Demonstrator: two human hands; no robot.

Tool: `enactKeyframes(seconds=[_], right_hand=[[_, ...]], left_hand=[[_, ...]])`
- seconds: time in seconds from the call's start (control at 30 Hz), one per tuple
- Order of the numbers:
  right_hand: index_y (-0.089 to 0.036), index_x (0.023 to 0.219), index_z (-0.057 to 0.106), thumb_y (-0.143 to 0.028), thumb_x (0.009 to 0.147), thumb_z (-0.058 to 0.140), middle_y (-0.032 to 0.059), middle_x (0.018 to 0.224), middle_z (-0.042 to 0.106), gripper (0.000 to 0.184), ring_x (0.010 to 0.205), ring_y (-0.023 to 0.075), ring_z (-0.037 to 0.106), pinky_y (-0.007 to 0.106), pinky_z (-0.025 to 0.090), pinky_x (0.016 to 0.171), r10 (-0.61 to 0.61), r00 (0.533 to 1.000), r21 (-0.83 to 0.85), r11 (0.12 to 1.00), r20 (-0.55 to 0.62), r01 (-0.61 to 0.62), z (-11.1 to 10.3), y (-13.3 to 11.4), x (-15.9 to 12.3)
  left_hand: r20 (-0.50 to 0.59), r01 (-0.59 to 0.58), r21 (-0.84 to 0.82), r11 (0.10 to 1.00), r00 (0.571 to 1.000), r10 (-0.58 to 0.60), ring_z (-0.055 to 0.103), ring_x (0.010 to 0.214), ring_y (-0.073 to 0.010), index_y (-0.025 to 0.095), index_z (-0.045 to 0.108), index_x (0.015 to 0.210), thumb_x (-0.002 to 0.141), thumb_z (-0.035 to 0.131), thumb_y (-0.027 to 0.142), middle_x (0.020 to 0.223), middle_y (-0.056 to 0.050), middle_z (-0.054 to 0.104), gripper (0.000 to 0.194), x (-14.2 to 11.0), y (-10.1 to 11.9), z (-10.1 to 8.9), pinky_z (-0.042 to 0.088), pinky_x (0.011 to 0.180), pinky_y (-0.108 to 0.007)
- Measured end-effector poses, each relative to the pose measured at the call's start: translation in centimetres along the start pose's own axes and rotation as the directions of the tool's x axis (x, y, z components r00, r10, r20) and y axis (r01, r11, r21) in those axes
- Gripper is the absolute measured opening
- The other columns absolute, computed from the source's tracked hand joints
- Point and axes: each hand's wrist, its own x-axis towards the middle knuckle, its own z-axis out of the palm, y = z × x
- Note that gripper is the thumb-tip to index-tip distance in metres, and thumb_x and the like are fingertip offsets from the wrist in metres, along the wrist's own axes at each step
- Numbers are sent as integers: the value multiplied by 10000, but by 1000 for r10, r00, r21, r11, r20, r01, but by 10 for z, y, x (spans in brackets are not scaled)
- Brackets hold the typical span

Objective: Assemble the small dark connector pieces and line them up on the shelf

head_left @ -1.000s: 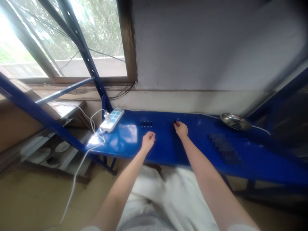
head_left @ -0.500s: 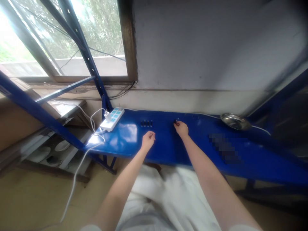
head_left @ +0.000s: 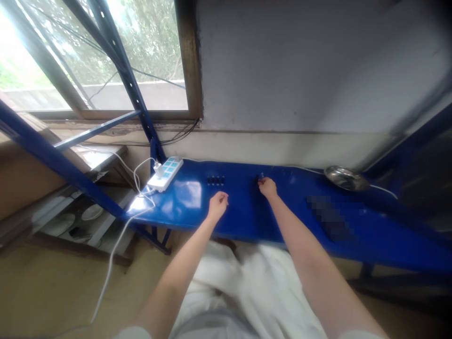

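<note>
The bare right hand (head_left: 267, 188) has slid slightly rightward; the small black object (head_left: 256, 180) on the glossy blue table (head_left: 240, 212) now shows just left of its pinched fingertips (head_left: 262, 181). The left hand (head_left: 218, 206), loosely curled, is near four small black cylinders (head_left: 213, 181). Either grip's contents, I can't tell.

Right hand (head_left: 268, 187) slid a little bit right. Before, fingertips were up against small dark thing (head_left: 256, 180). Now dark thing shows more, just left of fingertips; too blurry to tell if they still touch. Fingertips now closer to small pale thing (head_left: 262, 176); touching or not, cannot tell. Whole view tipped a tiny bit too: window (head_left: 158, 52), power strip (head_left: 171, 169) and row of four little dark sticks (head_left: 218, 181) sit slightly higher and more right in view.
</note>
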Motion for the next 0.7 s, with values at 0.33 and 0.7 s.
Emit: enactKeyframes(seconds=[0.33,0.7], right_hand=[[-126,939,643,-229,746,548,140,916,666,238,838,230,623,265,417,637,63,998,24,998,-21,-63,-1,-4,-1],[-112,866,662,-167,684,584,138,853,670,205,798,221,626,254,434,625,58,998,-7,998,-6,-58,-3,-4,3]], left_hand=[[1,7,-5,1000,1000,-7,517,557,-87,174,581,875,805,439,235,694,-8,585,170,0,-1,0,431,549,-215],[5,-10,3,1000,1000,10,522,569,-91,163,584,869,802,444,229,688,-12,584,168,0,-1,-1,440,563,-222]])
